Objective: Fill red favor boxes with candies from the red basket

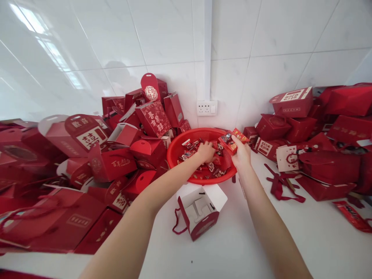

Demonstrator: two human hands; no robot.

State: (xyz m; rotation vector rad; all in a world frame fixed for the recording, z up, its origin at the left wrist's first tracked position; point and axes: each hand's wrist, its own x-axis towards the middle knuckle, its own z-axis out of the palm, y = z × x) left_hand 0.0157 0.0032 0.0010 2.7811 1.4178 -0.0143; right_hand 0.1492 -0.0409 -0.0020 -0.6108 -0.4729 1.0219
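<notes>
A red plastic basket (172, 149) holds many small wrapped candies (211, 166), mostly red with some white and dark print. My left hand (206, 152) reaches into it with curled fingers down among the candies; its fingertips are partly hidden, so what they grip does not show. Above the basket's right rim, my right hand (241, 151) is closed around red candy packets (231, 142) printed in gold and with a small dark figure. In front of the basket lies an open gift box (202, 219), red outside and white inside, with a red cord handle and its flap spread.
Red gift boxes (112, 164) are heaped on the left, and more boxes (293, 104) are piled on the right. Dark red ribbons (280, 186) and a red wrapped packet (353, 215) lie on the white table (232, 248). Behind is a tiled wall with a power socket (207, 108).
</notes>
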